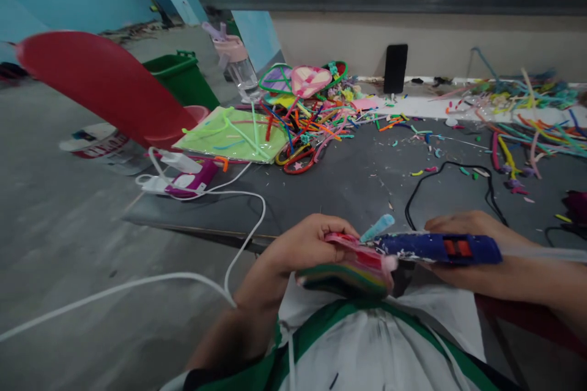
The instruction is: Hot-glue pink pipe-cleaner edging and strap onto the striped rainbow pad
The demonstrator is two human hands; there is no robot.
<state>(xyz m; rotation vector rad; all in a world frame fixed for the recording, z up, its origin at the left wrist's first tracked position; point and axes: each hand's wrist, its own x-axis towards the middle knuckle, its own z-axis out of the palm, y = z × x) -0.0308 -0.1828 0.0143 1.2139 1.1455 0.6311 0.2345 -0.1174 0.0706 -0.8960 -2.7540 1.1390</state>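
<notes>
The left hand (305, 244) is closed around a flat craft piece (351, 269) made of pipe cleaners in rainbow colours with a pink rim; the fingers curl over its near-left edge and the thumb lies on top, so the piece is clamped low in the view, just above the person's white and green shirt (367, 342). The left forearm comes up from the lower left with the wrist bent inward. The right hand (463, 238) is wrapped tight on a blue glue gun (435, 248), which lies almost level and points to the left. Its nozzle is touching the pink rim of the craft piece, beside a short light blue pipe cleaner piece (376, 228) that sticks up there. The right forearm enters from the right edge. Behind both hands is the grey table (367, 183), with a black cable (452, 171) and many coloured pipe cleaners (312, 122).
</notes>
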